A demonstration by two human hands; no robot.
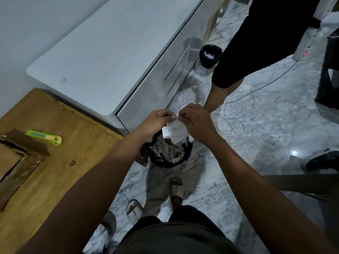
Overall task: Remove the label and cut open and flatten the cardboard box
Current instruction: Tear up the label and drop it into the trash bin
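Far left, the cardboard box (pixel 11 162) sits on the wooden tabletop (pixel 60 173), only partly in frame, with brown tape along its edges. Just beside it, a bit further back, is a green box cutter (pixel 44 137) lying flat on the wood, not touching the box. Behind that there's a white tabletop (pixel 102 57) with a shiny metal front.

Moving toward the middle, the left hand (pixel 157 120) is pinched closed on the top edge of the white label (pixel 175 130), thumb and fingertips tight together. The right hand (pixel 194 120) has the same kind of grip on that top edge, right next to the left, so the two nearly touch. The label hangs down crumpled from both hands, directly above a black bin (pixel 169 153) on the marble floor (pixel 266 134), which is full of torn paper scraps.

To the right, another person's leg (pixel 227 76) in dark shorts stands near a second small black bin (pixel 210 55), and a thin cable (pixel 236 123) loops across the floor.
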